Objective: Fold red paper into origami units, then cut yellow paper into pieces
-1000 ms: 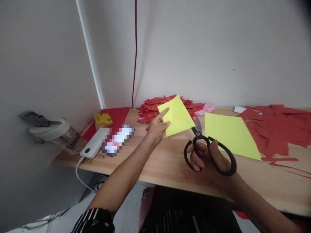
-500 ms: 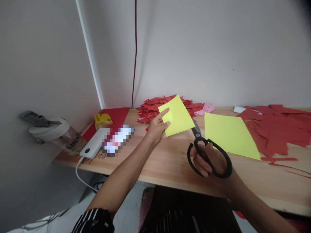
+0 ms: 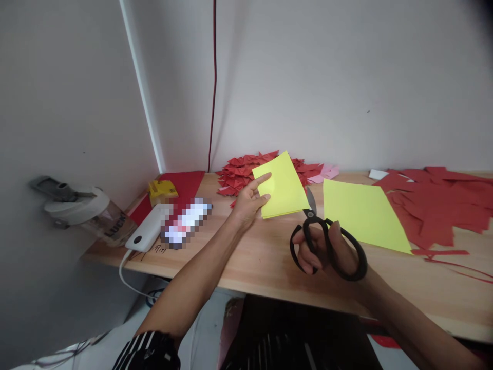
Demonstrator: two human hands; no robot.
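Observation:
My left hand [image 3: 252,200] pinches a folded piece of yellow paper [image 3: 283,187] by its left side, held up over the table. In my right hand [image 3: 327,252] is a pair of black-handled scissors [image 3: 310,215], with fingers and thumb through the large loops. The scissor blades meet the right edge of the folded paper near its lower right corner; part of one blade is hidden by the paper. A larger yellow sheet [image 3: 362,213] lies flat on the table, just right of the scissors.
Red folded paper pieces [image 3: 241,174] are heaped against the wall, with pink pieces [image 3: 325,173] beside them. Red paper sheets [image 3: 431,205] and thin strips [image 3: 441,252] lie at right. A phone [image 3: 187,223], a white power bank [image 3: 150,226] with a cable and a bottle [image 3: 92,216] stand left.
The scissors have shifted slightly left and their blades have moved against the paper's edge. The layers of the folded paper have parted a little at the bottom. My left hand has barely moved.

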